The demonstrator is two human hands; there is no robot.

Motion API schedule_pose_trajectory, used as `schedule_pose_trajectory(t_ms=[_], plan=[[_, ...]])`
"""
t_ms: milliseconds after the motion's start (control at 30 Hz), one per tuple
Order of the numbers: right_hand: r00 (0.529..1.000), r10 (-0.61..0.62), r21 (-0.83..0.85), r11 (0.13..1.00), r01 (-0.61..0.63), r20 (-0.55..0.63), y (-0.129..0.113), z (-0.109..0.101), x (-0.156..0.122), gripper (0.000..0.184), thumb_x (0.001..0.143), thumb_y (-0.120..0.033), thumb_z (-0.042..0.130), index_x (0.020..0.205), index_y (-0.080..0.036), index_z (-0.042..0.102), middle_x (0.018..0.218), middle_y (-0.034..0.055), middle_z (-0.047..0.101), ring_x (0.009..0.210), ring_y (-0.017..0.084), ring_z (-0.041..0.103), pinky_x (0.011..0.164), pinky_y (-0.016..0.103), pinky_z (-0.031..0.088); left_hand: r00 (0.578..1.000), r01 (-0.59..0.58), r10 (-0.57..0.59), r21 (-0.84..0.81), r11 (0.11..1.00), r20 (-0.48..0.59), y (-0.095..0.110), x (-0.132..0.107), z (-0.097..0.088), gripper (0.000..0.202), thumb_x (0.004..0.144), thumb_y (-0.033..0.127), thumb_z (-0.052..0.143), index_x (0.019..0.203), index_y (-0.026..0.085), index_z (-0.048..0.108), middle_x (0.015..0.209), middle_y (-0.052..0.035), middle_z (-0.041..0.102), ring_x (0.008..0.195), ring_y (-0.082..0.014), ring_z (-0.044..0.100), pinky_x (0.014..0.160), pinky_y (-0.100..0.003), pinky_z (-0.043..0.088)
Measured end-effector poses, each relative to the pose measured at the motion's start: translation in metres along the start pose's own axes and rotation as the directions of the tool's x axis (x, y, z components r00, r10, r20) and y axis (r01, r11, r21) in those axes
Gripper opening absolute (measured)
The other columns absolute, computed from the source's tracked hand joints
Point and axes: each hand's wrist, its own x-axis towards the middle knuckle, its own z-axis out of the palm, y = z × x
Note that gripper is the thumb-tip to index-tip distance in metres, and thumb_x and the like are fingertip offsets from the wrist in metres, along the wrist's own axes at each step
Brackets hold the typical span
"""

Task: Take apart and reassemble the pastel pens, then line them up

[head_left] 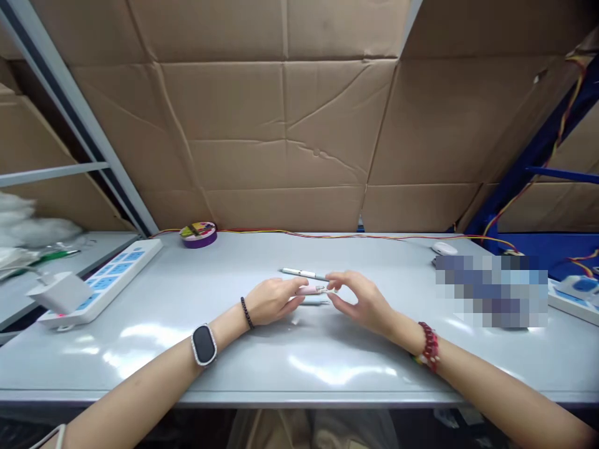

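My left hand [270, 299] is closed, with thumb and fingertips gripping the back part of a pink pen [309, 290]. The pen lies level and points right. At its other end, the thumb and fingers of my right hand [364, 304] are curled in a pinch around a small whitish part, too small to name. Just behind the hands a white pen [299, 272] with a grey end rests on the table. A light blue pen [314, 300] lies in front of the pink one, partly covered by my left hand. A small clear scrap [295, 320] is near my left thumb.
A purple tape roll [198, 235] sits at the back left of the grey table [234, 374]. Power strips [116, 274] stand at both sides, the left with a white plug [60, 293]. A white earbud case [444, 249] and a blurred-out object [491, 291] are at right.
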Motion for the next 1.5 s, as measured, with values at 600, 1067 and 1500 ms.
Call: schedule_pose_trajectory(t_ms=[600,1067,1500], plan=[[0.969,0.132,-0.428,0.903,-0.030,0.211,0.049,0.005,-0.004,0.015,0.084,-0.023,0.053,0.093,-0.020,0.064,0.103,0.0087,0.059,0.095,0.025,0.047,0.078,0.039,0.042,0.963,0.269,-0.270,-0.116,0.956,0.006,-0.025,0.004,0.007,0.024,0.092,0.030,0.040,0.104,0.021,0.058,0.092,-0.0025,0.063,0.086,-0.0170,0.056,0.076,-0.028,0.044],[0.980,0.161,-0.275,0.953,-0.124,0.117,0.039,0.003,0.001,0.017,0.090,-0.023,0.036,0.090,-0.020,0.052,0.106,0.0085,0.057,0.100,0.022,0.050,0.084,0.039,0.042,0.951,0.278,-0.290,-0.105,0.955,-0.112,-0.022,0.003,0.004,0.021,0.089,0.028,0.043,0.103,0.021,0.056,0.101,-0.0042,0.056,0.098,-0.0190,0.049,0.087,-0.032,0.041],[0.958,0.283,-0.172,0.947,-0.273,0.039,0.026,0.004,0.002,0.036,0.093,-0.027,0.030,0.065,-0.020,0.052,0.081,0.0040,0.060,0.079,0.018,0.051,0.071,0.032,0.043,0.947,0.279,-0.289,-0.082,0.957,-0.139,-0.019,0.004,0.003,0.015,0.084,0.023,0.053,0.098,0.019,0.054,0.098,-0.0033,0.058,0.097,-0.0195,0.049,0.084,-0.032,0.042]])
